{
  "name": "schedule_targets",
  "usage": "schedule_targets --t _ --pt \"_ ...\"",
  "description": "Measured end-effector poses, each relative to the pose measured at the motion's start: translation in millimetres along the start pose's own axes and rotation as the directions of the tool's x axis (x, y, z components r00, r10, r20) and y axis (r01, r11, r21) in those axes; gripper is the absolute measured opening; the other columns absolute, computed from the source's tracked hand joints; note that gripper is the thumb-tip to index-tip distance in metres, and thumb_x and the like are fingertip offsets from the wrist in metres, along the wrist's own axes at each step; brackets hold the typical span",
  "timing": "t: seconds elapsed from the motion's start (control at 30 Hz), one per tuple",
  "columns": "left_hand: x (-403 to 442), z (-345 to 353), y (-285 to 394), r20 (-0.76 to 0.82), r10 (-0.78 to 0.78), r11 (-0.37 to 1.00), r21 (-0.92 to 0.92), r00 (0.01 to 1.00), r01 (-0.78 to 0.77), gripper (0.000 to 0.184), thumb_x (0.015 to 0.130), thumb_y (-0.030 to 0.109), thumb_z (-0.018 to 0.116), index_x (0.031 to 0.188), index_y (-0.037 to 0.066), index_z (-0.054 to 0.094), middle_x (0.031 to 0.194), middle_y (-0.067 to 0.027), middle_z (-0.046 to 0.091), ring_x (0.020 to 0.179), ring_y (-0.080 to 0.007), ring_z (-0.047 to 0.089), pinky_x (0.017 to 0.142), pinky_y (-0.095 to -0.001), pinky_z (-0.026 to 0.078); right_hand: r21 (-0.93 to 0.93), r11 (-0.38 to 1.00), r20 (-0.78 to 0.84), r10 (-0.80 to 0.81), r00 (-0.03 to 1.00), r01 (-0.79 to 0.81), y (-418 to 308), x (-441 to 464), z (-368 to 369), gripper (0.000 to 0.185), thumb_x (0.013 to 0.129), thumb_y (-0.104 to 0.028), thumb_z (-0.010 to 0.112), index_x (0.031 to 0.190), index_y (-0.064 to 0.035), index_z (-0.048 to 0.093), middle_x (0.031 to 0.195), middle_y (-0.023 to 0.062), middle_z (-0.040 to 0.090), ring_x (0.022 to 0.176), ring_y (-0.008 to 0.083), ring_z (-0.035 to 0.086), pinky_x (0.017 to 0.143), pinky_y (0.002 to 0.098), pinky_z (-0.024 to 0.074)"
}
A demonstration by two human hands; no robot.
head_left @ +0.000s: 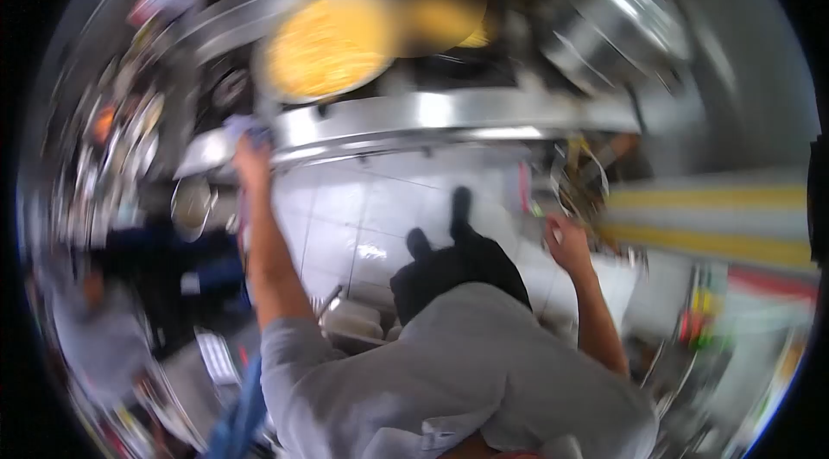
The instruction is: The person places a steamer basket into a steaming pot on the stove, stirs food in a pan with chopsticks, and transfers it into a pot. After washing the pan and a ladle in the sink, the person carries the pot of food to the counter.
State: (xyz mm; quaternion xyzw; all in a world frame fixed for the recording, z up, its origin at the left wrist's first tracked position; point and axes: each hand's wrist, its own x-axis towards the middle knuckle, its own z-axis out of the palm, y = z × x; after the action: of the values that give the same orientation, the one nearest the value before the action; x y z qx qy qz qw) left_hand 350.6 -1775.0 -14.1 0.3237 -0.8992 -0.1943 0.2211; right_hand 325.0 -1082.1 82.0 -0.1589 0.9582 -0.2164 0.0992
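Observation:
My left hand [252,161] is at the front edge of the stove, closed on a bunched, pale purple cloth [248,127]. Just to the right of it, a wide pan [269,83] full of yellow food, perhaps fries or pasta, sits on the stove. A grey round blur hides part of the pan's far side. My right hand [566,241] is beside a round container of utensils [604,174] with several handles sticking out. Motion smears its fingers, so whether they hold anything is unclear.
A large metal pot [617,23] stands at the back right of the stove [432,111]. Tiled floor [345,208] lies below. Another person [91,329] is at the far left. A yellow-striped surface [717,221] extends to the right.

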Motion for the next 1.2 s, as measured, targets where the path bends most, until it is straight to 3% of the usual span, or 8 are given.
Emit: schedule_targets --t 0.37,0.63,0.7,0.77,0.9,0.97,1.1,1.2 --pt "13.0 54.9 -36.8 -0.033 0.140 0.989 0.059 0.990 -0.138 0.092 0.078 0.049 0.072 0.152 0.021 0.026 0.151 -0.0398 0.007 0.139 -0.0556 0.018 0.112 -0.0561 0.024 -0.071 0.770 -0.164 0.618 0.769 -0.634 151.1 -115.3 3.0 0.032 0.084 -0.021 0.063 0.112 -0.0070 0.060 0.109 0.0174 0.063 0.104 0.0365 0.060 0.089 0.0491 0.0483" --pt "-98.6 27.8 31.3 -0.051 0.205 0.978 0.045 0.977 -0.203 0.090 0.081 0.037 0.075 0.152 0.011 0.025 0.153 -0.0357 0.012 0.141 -0.0510 0.018 0.113 -0.0547 0.021 -0.343 0.626 -0.270 0.649 0.712 -0.700 298.7 -67.9 24.9 0.049 0.091 -0.028 0.055 0.133 -0.0042 0.047 0.149 0.0207 0.034 0.130 0.0371 0.042 0.101 0.0556 0.0370" --pt "-161.5 28.3 32.1 0.086 0.430 0.891 0.121 0.899 -0.438 0.086 0.083 0.038 0.073 0.148 0.001 0.029 0.151 -0.0309 0.025 0.140 -0.0493 0.023 0.114 -0.0523 0.024 -0.087 0.456 -0.020 0.888 0.459 -0.886 349.8 -49.7 35.8 0.059 0.090 -0.046 0.058 0.130 -0.0030 0.051 0.141 0.0236 0.044 0.125 0.0363 0.048 0.099 0.0571 0.0392" --pt "-257.0 34.4 23.5 0.351 0.281 0.868 0.305 0.893 -0.393 0.079 0.085 0.038 0.071 0.142 -0.003 0.035 0.147 -0.0289 0.035 0.135 -0.0479 0.034 0.112 -0.0501 0.029 0.210 0.662 -0.112 0.747 0.655 -0.720 403.9 -38.3 60.5 0.067 0.081 -0.058 0.066 0.117 -0.0030 0.058 0.119 0.0224 0.060 0.112 0.0310 0.059 0.088 0.0533 0.0490" --pt "-459.2 29.2 21.4 0.773 -0.007 0.962 0.178 0.634 -0.207 0.071 0.078 0.041 0.077 0.132 0.003 0.052 0.128 -0.0254 0.054 0.121 -0.0453 0.048 0.106 -0.0505 0.036 0.206 0.402 0.611 0.659 0.438 -0.892 416.8 18.9 32.9 0.048 0.078 -0.051 0.070 0.089 -0.0048 0.065 0.091 0.0162 0.066 0.071 0.0145 0.064 0.057 0.0258 0.0519" --pt "-510.7 9.4 39.7 0.935 -0.193 0.975 0.149 0.299 0.163 0.052 0.084 0.039 0.070 0.121 0.004 0.061 0.126 -0.0197 0.058 0.114 -0.0393 0.055 0.096 -0.0460 0.044 0.572 -0.507 0.820 0.366 0.440 -0.645 396.4 30.5 19.4 0.022 0.080 -0.020 0.069 0.084 -0.0016 0.057 0.074 0.0099 0.060 0.056 0.0113 0.055 0.046 0.0231 0.0465" --pt "-546.9 6.7 68.8 0.822 -0.557 0.688 0.537 -0.119 0.488 0.040 0.089 0.036 0.063 0.113 0.004 0.068 0.124 -0.0172 0.062 0.111 -0.0334 0.060 0.091 -0.0401 0.048 0.727 -0.308 0.682 0.221 0.698 -0.613 411.3 48.5 81.6 0.023 0.079 -0.014 0.065 0.093 0.0002 0.053 0.073 0.0111 0.061 0.061 0.0145 0.060 0.045 0.0272 0.0467" --pt "-506.6 23.6 67.8 0.911 -0.303 0.949 0.262 0.281 0.173 0.043 0.090 0.037 0.063 0.118 0.005 0.065 0.125 -0.0162 0.063 0.110 -0.0318 0.061 0.090 -0.0396 0.049 0.776 0.043 0.608 0.212 0.765 -0.629 369.6 38.6 75.6 0.030 0.079 -0.010 0.061 0.104 0.0019 0.049 0.073 0.0132 0.062 0.066 0.0179 0.065 0.046 0.0321 0.0482"
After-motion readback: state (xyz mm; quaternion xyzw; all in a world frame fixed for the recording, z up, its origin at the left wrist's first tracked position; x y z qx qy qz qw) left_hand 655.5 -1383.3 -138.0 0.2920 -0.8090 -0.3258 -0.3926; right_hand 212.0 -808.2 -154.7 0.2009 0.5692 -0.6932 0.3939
